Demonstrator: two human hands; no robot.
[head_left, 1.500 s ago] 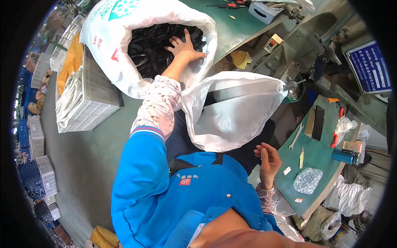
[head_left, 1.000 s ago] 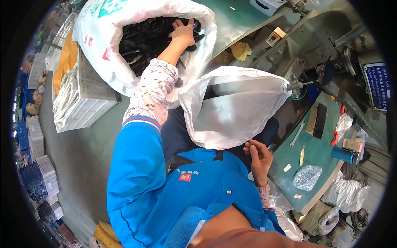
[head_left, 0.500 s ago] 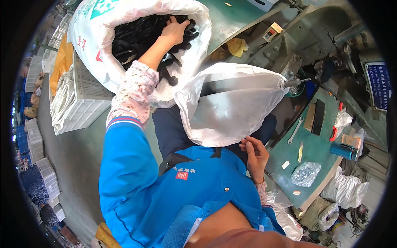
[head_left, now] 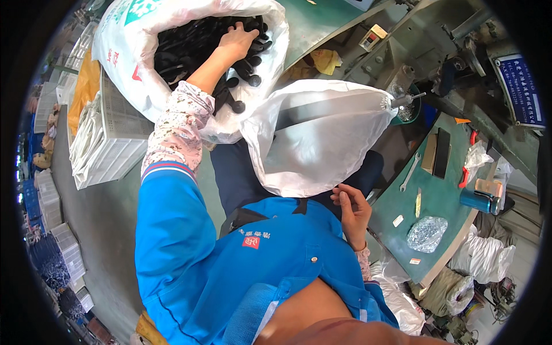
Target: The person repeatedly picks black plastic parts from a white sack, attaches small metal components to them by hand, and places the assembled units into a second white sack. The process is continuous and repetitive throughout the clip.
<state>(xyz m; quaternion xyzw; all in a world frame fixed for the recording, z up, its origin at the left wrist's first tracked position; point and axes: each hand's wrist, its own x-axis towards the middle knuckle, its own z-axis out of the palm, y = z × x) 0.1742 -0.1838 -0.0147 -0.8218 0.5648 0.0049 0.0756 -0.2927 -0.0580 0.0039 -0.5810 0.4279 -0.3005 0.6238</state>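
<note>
My left hand [head_left: 237, 45] reaches into a large white woven sack [head_left: 129, 63] at the upper left. Its fingers are bent down among many black plastic parts [head_left: 187, 43] with rounded ends; the fingertips are partly hidden. Low by my right thigh, my right hand [head_left: 355, 213] has its fingers curled toward the thumb, beside the lower edge of an open white bag [head_left: 322, 155]. Whatever the right hand may pinch is too small to make out. That bag spreads over my lap, and a metal rod [head_left: 408, 99] sticks out past its far right corner.
White plastic crates [head_left: 118, 138] stand left of the sack. On the green bench [head_left: 397, 201] at right lie a wrench [head_left: 409, 172], a yellow cutter [head_left: 418, 202], a clear bag of small parts [head_left: 426, 234] and a blue flask [head_left: 478, 200]. Machine parts [head_left: 397, 63] fill the upper right.
My left hand has shifted slightly left and down over the black parts, and some parts have moved. The right hand stays by the bag's edge. The whole view has tilted slightly.
</note>
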